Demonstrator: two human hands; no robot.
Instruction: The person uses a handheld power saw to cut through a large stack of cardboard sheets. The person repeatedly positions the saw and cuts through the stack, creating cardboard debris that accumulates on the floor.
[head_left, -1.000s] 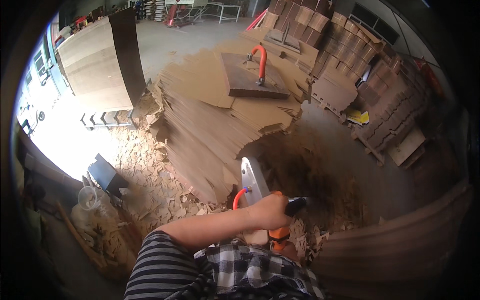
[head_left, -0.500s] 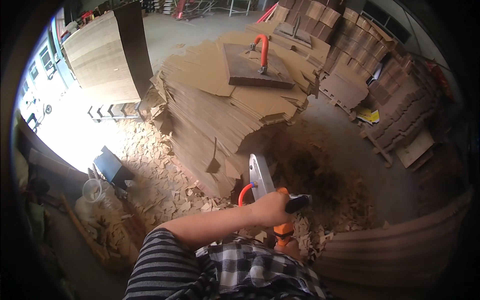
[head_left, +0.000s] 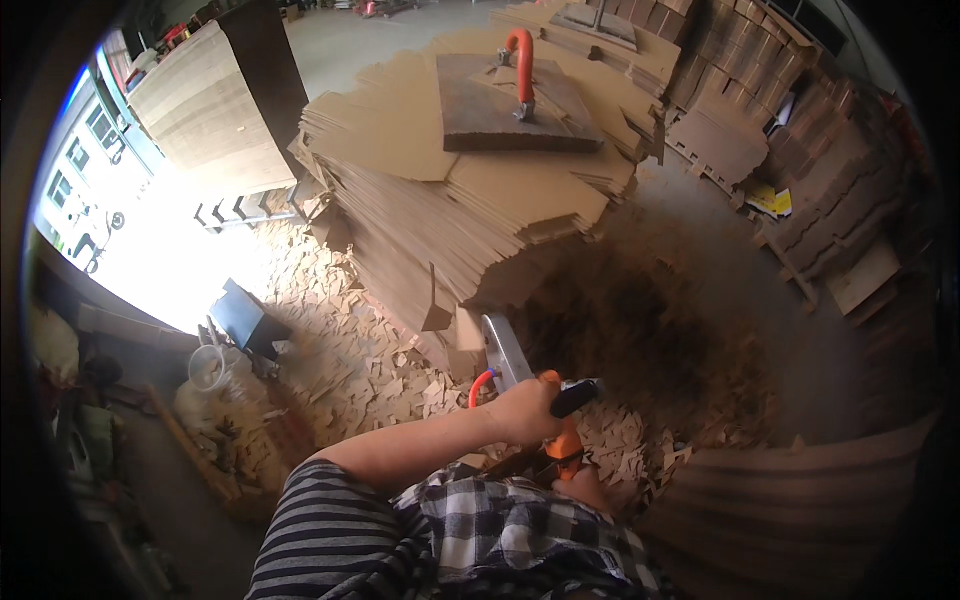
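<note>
An orange-handled power tool (head_left: 507, 352) has a long silver head and a red hose (head_left: 477, 386) with a blue fitting. The exact kind of tool is unclear. My left hand (head_left: 527, 412) is closed round its upper grip, by a black part. Lower and closer to my body, my right hand (head_left: 590, 488) is at the orange rear handle, its fingers partly hidden. The silver head lies close against the lower near edge of a tall stack of die-cut cardboard sheets (head_left: 400, 230). A flat board (head_left: 500, 125) with a red curved handle rests on top of the stack.
Cardboard scraps (head_left: 400, 385) cover the floor around the stack. More stacked cardboard (head_left: 725, 75) stands on the right, with a pallet under part of it. A tall board stack (head_left: 205, 110) is at the far left, and a blue-grey box (head_left: 245, 318) sits among scraps.
My hands and the tool have shifted slightly left. The view has tilted, so the stack appears higher. Dark blurred debris beside the stack has spread wider.
</note>
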